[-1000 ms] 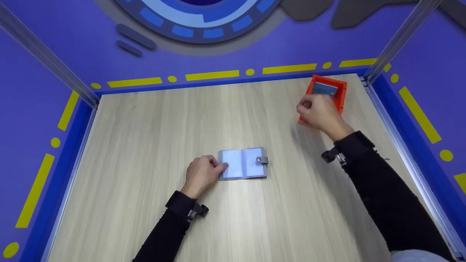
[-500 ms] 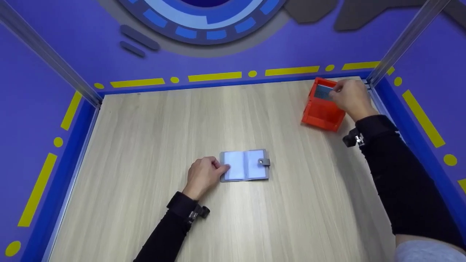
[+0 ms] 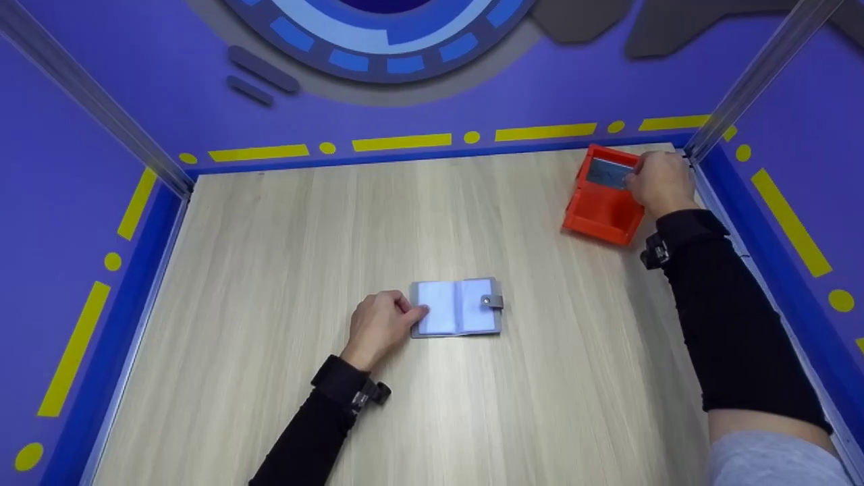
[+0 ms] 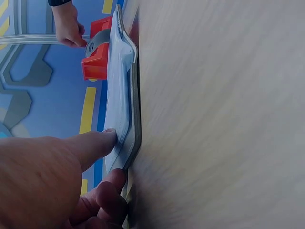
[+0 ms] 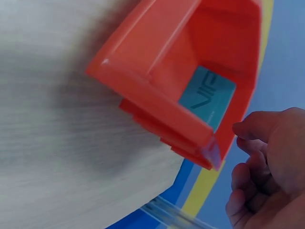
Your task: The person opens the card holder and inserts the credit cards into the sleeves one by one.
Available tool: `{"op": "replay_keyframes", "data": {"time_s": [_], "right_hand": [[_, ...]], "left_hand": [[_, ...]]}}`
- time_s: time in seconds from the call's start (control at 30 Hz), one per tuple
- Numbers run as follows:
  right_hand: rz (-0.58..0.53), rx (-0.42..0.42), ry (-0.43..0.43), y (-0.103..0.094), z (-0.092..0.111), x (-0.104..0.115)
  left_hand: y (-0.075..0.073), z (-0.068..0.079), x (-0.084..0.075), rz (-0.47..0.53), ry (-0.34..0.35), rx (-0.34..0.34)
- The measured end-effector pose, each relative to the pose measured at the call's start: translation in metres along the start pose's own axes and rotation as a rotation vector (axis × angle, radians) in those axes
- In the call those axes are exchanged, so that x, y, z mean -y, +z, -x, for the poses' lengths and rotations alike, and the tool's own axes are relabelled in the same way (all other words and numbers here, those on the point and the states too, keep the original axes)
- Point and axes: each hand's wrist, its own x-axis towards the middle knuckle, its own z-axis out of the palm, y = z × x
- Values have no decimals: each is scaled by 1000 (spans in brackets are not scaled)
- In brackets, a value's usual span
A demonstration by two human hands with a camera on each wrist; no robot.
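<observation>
A small card holder [image 3: 442,307] lies spread on the table, with pale clear sleeves, grey covers and a snap strap [image 3: 492,302] on its right. My left hand [image 3: 378,327] pinches its left edge, the thumb on the sleeves and a finger under the cover. My right hand [image 3: 665,182] is at the right wall of a red plastic bin [image 3: 597,223]. Its fingers are curled, with the thumb tip right at the rim in the right wrist view. Inside the bin is a blue-grey card [image 5: 207,95] marked VIP. I cannot tell whether the right fingers pinch anything.
The wooden table [image 3: 304,243] is bounded by blue-purple walls [image 3: 432,121] with yellow markings. Metal posts [image 3: 749,74] rise at the back corners. The bin stands near the back right corner.
My right hand has moved from over the bin's left side to its right wall. The left hand stays on the card holder, and the card is still in the bin.
</observation>
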Motion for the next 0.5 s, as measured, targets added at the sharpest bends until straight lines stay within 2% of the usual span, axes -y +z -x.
{"op": "replay_keyframes", "data": {"time_s": [0.23,0.5], "right_hand": [[51,-15,20,8,-12,-2],[123,-84,-5,19,-21,-2]], "left_hand": [[-1,0,0,-1,2,-2],[-1,0,0,8,-3,-5]]}}
